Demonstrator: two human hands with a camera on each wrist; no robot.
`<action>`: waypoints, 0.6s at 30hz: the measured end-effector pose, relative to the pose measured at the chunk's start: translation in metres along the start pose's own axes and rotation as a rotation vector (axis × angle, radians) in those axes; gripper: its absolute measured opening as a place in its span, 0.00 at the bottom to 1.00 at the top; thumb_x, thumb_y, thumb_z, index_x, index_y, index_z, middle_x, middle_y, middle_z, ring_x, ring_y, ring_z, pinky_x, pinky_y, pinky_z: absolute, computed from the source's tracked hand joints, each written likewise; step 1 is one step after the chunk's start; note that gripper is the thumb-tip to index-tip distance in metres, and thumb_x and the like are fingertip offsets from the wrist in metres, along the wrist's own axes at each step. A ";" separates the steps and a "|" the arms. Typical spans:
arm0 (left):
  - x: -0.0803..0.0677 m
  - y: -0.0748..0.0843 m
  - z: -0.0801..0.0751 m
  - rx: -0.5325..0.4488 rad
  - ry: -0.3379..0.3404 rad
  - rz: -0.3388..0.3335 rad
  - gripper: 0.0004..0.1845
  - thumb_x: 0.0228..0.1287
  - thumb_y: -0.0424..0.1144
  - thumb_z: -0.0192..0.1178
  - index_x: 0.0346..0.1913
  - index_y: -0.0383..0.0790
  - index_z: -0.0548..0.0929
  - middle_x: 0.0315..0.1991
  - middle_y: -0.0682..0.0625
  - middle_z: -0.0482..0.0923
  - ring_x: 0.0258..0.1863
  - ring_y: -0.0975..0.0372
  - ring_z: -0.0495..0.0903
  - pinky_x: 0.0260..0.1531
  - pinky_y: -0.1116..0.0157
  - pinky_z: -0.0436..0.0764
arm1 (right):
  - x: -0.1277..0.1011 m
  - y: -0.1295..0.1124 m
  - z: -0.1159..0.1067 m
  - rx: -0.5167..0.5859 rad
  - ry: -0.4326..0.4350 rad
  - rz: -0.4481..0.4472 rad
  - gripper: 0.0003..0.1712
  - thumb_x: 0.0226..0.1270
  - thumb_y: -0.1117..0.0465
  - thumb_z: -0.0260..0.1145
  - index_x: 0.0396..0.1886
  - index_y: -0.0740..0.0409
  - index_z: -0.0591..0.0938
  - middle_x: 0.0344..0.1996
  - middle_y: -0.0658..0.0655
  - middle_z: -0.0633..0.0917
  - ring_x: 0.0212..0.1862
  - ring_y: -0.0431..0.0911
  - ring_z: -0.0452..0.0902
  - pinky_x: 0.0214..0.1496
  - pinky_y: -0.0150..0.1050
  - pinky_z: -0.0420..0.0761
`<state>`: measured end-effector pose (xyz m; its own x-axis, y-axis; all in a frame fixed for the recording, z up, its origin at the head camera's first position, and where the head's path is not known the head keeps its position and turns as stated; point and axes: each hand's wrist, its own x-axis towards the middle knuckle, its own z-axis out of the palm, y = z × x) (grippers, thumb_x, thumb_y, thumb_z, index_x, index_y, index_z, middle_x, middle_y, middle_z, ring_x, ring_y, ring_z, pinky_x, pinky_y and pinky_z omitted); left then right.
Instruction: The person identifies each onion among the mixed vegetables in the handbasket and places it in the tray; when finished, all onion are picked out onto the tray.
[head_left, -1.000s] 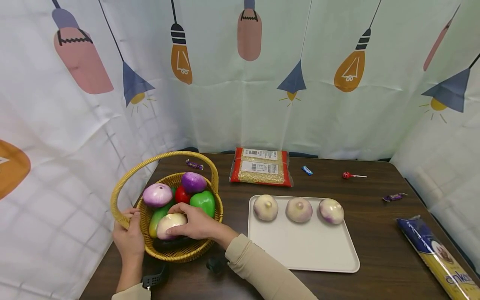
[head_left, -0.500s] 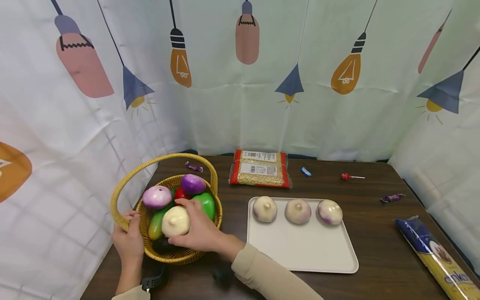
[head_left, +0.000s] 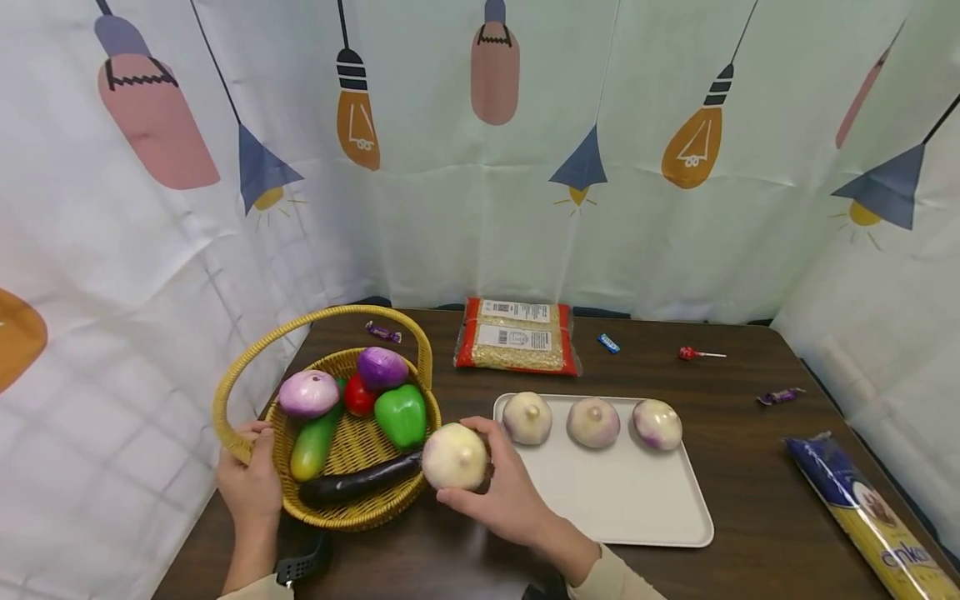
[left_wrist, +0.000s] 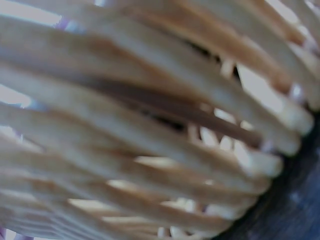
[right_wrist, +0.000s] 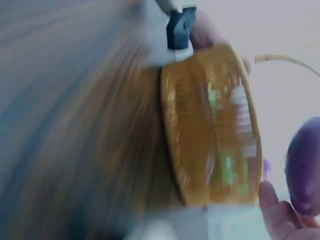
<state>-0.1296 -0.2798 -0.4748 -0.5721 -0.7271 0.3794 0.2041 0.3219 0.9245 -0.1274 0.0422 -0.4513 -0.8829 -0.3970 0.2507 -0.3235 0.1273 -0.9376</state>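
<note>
Your right fingers [head_left: 487,429] hold the onion [head_left: 453,457], best lowered gently onto the tray [head_left: 607,500], three o'clock; left fingers [head_left: 265,447], half-hidden, seemingly grip the handle [head_left: 352,310].

The head view looks forward and down over the table [head_left: 427,554]; the basket [head_left: 356,437], between seven and eight o'clock, shows in all three views. The left wrist view faces its side very closely; the right, turned sideways, from farther off.
</note>
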 end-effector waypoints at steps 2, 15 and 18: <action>0.000 0.000 -0.001 0.006 -0.003 0.000 0.15 0.69 0.35 0.57 0.32 0.22 0.71 0.35 0.62 0.77 0.39 0.68 0.74 0.42 0.72 0.66 | -0.007 0.006 -0.015 -0.051 0.004 0.024 0.43 0.49 0.53 0.79 0.64 0.44 0.68 0.57 0.45 0.75 0.54 0.45 0.74 0.51 0.40 0.76; 0.002 -0.002 0.000 -0.016 0.001 0.019 0.15 0.67 0.33 0.58 0.30 0.22 0.71 0.34 0.65 0.77 0.38 0.69 0.74 0.41 0.73 0.66 | -0.041 0.045 -0.075 -0.334 -0.026 0.020 0.39 0.48 0.52 0.79 0.61 0.48 0.74 0.54 0.44 0.75 0.53 0.40 0.73 0.51 0.38 0.77; 0.001 0.000 0.001 -0.020 0.004 0.030 0.15 0.67 0.33 0.58 0.29 0.22 0.71 0.34 0.64 0.78 0.38 0.69 0.75 0.41 0.73 0.66 | -0.044 0.052 -0.079 -0.362 -0.030 0.020 0.39 0.47 0.53 0.80 0.60 0.48 0.74 0.54 0.44 0.76 0.52 0.39 0.73 0.50 0.37 0.77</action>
<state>-0.1306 -0.2796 -0.4744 -0.5624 -0.7196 0.4073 0.2369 0.3318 0.9131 -0.1321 0.1377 -0.4918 -0.8814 -0.4173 0.2213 -0.4110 0.4467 -0.7947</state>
